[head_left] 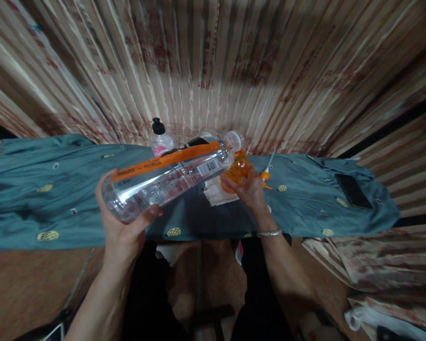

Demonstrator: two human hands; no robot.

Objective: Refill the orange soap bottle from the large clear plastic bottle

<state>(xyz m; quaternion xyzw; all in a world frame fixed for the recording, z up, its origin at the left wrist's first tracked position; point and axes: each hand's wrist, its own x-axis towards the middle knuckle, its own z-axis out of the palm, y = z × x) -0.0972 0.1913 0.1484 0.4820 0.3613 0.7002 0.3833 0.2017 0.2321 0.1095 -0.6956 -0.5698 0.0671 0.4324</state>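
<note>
My left hand (126, 227) is wrapped round the base of a large clear plastic bottle (170, 173) with an orange and black label and a barcode. The bottle tilts, its uncapped mouth up at the right, above a small orange see-through bottle (238, 166). My right hand (250, 189), with a bracelet at the wrist, grips that orange bottle. Whether the mouths touch is hard to make out. Under the orange bottle lies a white paper napkin (218, 193). Right of it rests an orange pump top (265, 176) with a thin pale tube.
A clear bottle with a black cap and pink label (160, 139) stands behind the large bottle. A dark phone (353, 191) lies at the right on the green patterned cloth (305, 208) covering the narrow table. A pleated curtain (206, 61) hangs close behind.
</note>
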